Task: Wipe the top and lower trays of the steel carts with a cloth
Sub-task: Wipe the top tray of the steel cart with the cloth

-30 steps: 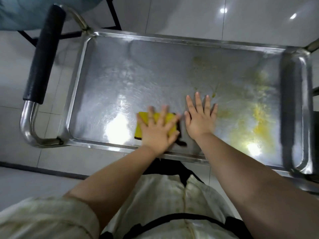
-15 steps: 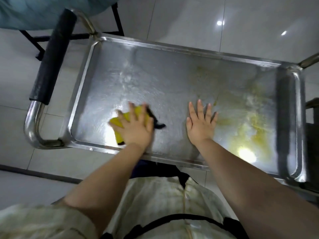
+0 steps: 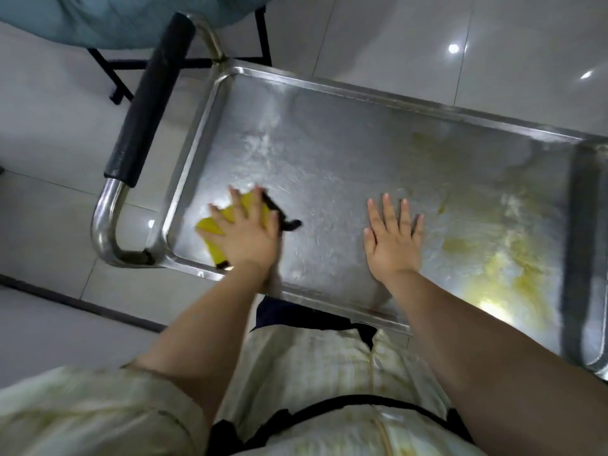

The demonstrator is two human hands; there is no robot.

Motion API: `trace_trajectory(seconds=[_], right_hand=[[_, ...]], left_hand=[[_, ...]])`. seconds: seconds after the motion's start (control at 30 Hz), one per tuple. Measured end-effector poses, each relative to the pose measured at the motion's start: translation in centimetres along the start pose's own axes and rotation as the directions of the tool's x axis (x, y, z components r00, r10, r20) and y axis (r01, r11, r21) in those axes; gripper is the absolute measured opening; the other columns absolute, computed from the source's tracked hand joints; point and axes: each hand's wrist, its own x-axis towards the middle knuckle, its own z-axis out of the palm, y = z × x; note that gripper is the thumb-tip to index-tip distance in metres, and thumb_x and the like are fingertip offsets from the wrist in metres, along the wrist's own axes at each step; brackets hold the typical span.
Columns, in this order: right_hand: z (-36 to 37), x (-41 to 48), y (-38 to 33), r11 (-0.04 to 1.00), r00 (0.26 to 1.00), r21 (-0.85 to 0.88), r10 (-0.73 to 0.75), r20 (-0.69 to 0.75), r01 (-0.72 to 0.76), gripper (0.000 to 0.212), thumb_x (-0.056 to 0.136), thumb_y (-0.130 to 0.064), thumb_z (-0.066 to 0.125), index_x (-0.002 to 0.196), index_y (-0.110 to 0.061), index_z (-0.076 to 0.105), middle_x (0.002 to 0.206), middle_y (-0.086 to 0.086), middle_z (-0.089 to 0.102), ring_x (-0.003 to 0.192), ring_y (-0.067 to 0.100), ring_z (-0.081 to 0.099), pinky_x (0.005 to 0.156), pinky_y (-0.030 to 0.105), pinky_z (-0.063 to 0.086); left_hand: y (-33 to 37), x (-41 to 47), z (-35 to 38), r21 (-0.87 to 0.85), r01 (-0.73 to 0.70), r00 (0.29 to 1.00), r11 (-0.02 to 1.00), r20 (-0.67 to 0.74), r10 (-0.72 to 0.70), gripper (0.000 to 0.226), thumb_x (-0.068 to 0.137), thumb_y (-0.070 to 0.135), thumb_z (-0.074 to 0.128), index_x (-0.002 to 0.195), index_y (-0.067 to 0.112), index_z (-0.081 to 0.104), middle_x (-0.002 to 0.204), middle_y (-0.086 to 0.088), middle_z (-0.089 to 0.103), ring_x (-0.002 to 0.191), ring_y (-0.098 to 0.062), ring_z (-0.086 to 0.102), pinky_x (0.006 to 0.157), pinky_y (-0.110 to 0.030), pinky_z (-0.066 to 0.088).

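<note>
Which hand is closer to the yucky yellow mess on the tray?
Right. The right hand lies flat just beside the yellow residue; the left hand is farther away, pressing the yellow cloth.

The top tray is looking like brushed steel, finely scratched and throwing back glare near the lower left, while a dull yellowish film is clouding its sheen toward the right of the frame. The cloth is showing as soft yellow fabric with a black edge. At left the handle tube is shining like polished metal, its black grip looking matt. The floor tiles are gleaming, glossy and smooth
</note>
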Motion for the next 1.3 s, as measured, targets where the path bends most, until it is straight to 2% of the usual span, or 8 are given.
trace_trajectory(seconds=[0.2,0.43,0.53,0.73,0.9,0.97,1.17,1.3], right_hand=[[0.0,0.0,0.2,1.000,1.000,-0.012,-0.009,0.016,0.009,0.058,0.103,-0.046,0.010,0.155,-0.036,-0.011,0.164,-0.006,-0.016,0.150,0.026,-0.018,0.118,0.055,-0.011],[-0.5,0.6,-1.2,1.000,0.999,-0.025,-0.008,0.033,0.009,0.058,0.103,-0.045,0.008,0.154,-0.035,-0.016,0.163,-0.005,-0.020,0.149,0.028,-0.020,0.118,0.055,-0.013],[-0.6,0.5,-1.2,1.000,0.999,-0.024,-0.008,0.040,0.009,0.058,0.103,-0.045,0.008,0.154,-0.035,-0.017,0.163,-0.006,-0.020,0.149,0.028,-0.020,0.118,0.055,-0.013],[-0.2,0.4,0.0,0.999,0.999,-0.024,-0.025,0.028,0.026,0.058,0.102,-0.046,0.009,0.155,-0.035,-0.012,0.164,-0.006,-0.016,0.149,0.025,-0.019,0.119,0.054,-0.011],[-0.1,0.7,-0.6,0.999,1.000,-0.023,-0.024,0.002,0.024,0.059,0.099,-0.047,0.003,0.155,-0.034,-0.010,0.164,-0.005,-0.013,0.150,0.027,-0.017,0.119,0.053,-0.013],[0.0,0.8,-0.7,1.000,1.000,-0.028,-0.013,0.010,0.014,0.058,0.100,-0.045,0.003,0.155,-0.034,-0.013,0.163,-0.005,-0.015,0.150,0.027,-0.018,0.119,0.054,-0.012],[0.2,0.4,0.0,1.000,1.000,0.017,-0.013,-0.017,0.013,0.058,0.097,-0.048,0.006,0.151,-0.038,-0.011,0.162,-0.009,-0.011,0.151,0.024,-0.011,0.118,0.049,-0.014],[0.5,0.6,-0.4,1.000,0.999,0.018,-0.014,-0.047,0.015,0.057,0.099,-0.048,0.009,0.153,-0.037,-0.005,0.163,-0.008,-0.007,0.151,0.025,-0.008,0.119,0.051,-0.010]], left_hand=[[0.2,-3.9,1.9,0.160,-0.799,0.594,0.580,0.063,0.802,0.065,0.093,0.070,0.026,0.152,0.054,0.002,0.166,0.006,0.011,0.148,-0.045,0.011,0.107,-0.077,0.001],[-7.0,2.5,-0.6,0.014,0.001,0.999,1.000,-0.047,0.000,0.063,0.093,0.068,0.008,0.151,0.052,-0.011,0.166,0.008,-0.005,0.148,-0.045,-0.001,0.106,-0.078,0.003],[-0.1,-0.5,-0.2,0.056,-0.190,0.981,0.980,0.061,0.187,0.063,0.093,0.071,0.009,0.146,0.053,-0.021,0.164,0.005,-0.019,0.147,-0.049,-0.010,0.103,-0.081,-0.007],[-4.1,-1.1,1.2,0.187,-0.858,0.501,0.477,0.107,0.859,0.068,0.091,0.075,0.026,0.152,0.054,0.007,0.166,0.008,0.010,0.150,-0.042,0.009,0.108,-0.076,0.002],[-7.9,6.8,-1.6,0.083,-0.219,0.972,0.972,-0.064,0.225,0.061,0.091,0.072,0.006,0.146,0.057,-0.018,0.166,0.009,-0.001,0.150,-0.041,0.002,0.108,-0.077,0.001],[-2.0,5.6,-2.2,-0.033,0.073,0.996,0.997,-0.054,-0.075,0.062,0.094,0.068,0.008,0.150,0.053,-0.013,0.166,0.007,-0.009,0.148,-0.045,-0.004,0.105,-0.079,-0.003],[5.6,0.7,0.3,0.120,-0.736,0.676,0.666,0.098,0.730,0.067,0.090,0.073,0.020,0.153,0.053,0.009,0.166,0.006,0.007,0.148,-0.046,0.011,0.106,-0.077,0.003],[-2.9,9.2,-2.0,0.193,-0.426,0.900,0.884,-0.007,0.435,0.066,0.092,0.072,0.018,0.149,0.055,-0.010,0.166,0.009,-0.004,0.150,-0.041,-0.001,0.110,-0.074,0.003]])
